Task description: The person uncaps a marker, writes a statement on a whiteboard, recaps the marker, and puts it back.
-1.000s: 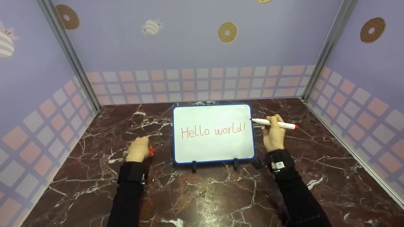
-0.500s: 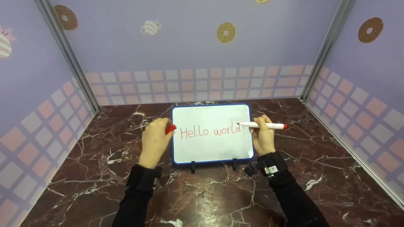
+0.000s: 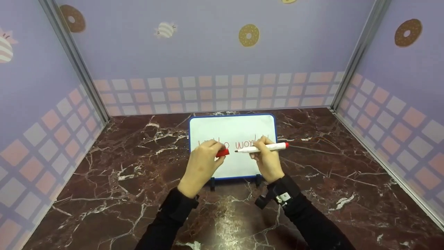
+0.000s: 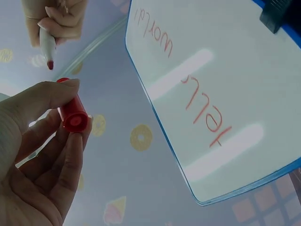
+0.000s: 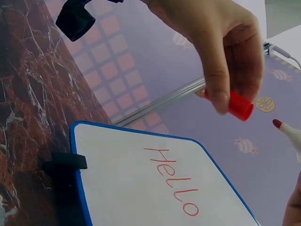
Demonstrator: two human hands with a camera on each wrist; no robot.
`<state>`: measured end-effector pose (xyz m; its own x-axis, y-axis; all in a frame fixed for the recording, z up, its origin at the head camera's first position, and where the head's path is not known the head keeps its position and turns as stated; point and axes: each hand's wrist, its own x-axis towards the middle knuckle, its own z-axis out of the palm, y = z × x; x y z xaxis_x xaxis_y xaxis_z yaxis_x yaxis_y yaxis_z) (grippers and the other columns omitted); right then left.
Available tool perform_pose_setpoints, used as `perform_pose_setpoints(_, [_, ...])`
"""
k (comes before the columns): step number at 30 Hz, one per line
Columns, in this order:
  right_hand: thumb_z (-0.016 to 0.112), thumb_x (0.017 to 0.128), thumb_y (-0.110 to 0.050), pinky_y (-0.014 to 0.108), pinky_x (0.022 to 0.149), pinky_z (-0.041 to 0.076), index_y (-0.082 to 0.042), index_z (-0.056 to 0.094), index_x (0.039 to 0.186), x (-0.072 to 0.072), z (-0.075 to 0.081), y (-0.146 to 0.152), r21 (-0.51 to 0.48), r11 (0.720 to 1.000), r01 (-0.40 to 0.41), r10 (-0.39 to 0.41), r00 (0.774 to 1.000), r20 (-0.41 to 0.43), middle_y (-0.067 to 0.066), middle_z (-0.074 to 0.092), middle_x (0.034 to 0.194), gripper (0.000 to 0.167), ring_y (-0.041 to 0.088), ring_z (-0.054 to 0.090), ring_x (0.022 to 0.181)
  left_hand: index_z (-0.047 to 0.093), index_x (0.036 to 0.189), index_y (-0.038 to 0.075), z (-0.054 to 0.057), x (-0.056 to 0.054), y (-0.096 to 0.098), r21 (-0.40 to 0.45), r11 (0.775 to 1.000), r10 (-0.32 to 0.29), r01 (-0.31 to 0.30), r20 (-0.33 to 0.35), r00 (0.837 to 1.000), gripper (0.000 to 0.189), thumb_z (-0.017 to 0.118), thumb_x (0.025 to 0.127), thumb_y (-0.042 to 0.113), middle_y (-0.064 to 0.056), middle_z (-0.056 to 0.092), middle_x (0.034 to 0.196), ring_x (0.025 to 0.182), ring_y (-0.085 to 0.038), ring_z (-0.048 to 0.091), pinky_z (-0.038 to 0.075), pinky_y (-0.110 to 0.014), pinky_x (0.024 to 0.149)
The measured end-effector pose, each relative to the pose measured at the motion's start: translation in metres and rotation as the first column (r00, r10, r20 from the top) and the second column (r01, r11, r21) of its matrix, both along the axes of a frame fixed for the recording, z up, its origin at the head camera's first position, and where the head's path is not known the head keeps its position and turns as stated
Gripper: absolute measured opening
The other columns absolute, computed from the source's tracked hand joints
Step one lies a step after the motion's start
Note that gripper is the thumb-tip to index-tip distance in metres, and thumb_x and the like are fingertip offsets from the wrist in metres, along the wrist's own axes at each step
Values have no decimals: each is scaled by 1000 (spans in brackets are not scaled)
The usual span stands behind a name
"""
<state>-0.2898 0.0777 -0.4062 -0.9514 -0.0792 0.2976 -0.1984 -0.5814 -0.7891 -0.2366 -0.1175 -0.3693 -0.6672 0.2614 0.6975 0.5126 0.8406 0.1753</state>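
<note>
My left hand (image 3: 201,166) pinches a red marker cap (image 3: 222,153) between thumb and fingers, in front of the whiteboard. The left wrist view shows the cap (image 4: 74,113) lengthwise, its closed end nearer that camera. In my right hand (image 3: 269,159) is a white marker (image 3: 267,148) with a red end, gripped by its barrel. Its bare red tip (image 5: 277,123) points at the cap's open end, a small gap apart. Behind both hands stands a blue-framed whiteboard (image 3: 239,168) bearing red handwriting, "Hello world!", which the hands partly cover in the head view.
Black feet (image 3: 212,184) hold the board up on a dark red marbled table (image 3: 138,194). Purple patterned walls (image 3: 208,52) enclose the table at the back and both sides. Black straps with cameras (image 3: 283,194) sit on the wrists.
My left hand has lifted from the table at the left and come right with the cap. The right hand has brought the marker left and nearer, so cap and tip now almost meet.
</note>
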Motion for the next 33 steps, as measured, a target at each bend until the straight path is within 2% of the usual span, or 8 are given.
perform_pose_setpoints(7, [44,96,6,13,45,30,-15,47,63,4,-3,-6,33,999,-15,15,1000,-20,-5,50,56,39,7,47,47,73,88,7,-1,3,9,-10,998,-59,58,-51,997,16,83,76,6,-2,70,86,78,-19,68,61,-31,72])
perform_pose_setpoints(15, [46,95,5,14,45,31,-16,47,62,9,-2,-10,54,998,-43,46,997,-54,-6,51,57,39,7,48,48,72,90,7,-2,5,18,-3,991,-134,134,-30,991,14,82,80,10,-2,69,87,80,-20,67,59,-32,75])
perform_pose_setpoints(22, [45,96,5,14,47,33,-16,49,63,13,0,-12,36,998,-59,62,994,-87,-7,50,60,39,6,48,50,71,99,3,-5,4,23,-8,984,-179,179,-30,983,16,73,88,14,-7,68,96,89,-23,66,58,-35,83])
perform_pose_setpoints(27, [48,96,5,14,50,38,-15,52,67,15,-2,-13,26,998,-60,64,988,-140,-5,52,65,35,7,51,54,71,101,0,-6,5,22,-13,981,-195,194,-62,979,18,68,91,15,-8,67,95,88,-23,64,58,-33,81])
perform_pose_setpoints(33, [51,94,6,15,52,40,-15,53,69,13,-2,-10,44,996,-80,88,973,-213,-5,52,71,32,8,51,58,71,99,1,-5,5,21,13,972,-231,233,-97,968,16,68,91,15,-8,66,94,86,-22,64,58,-32,79])
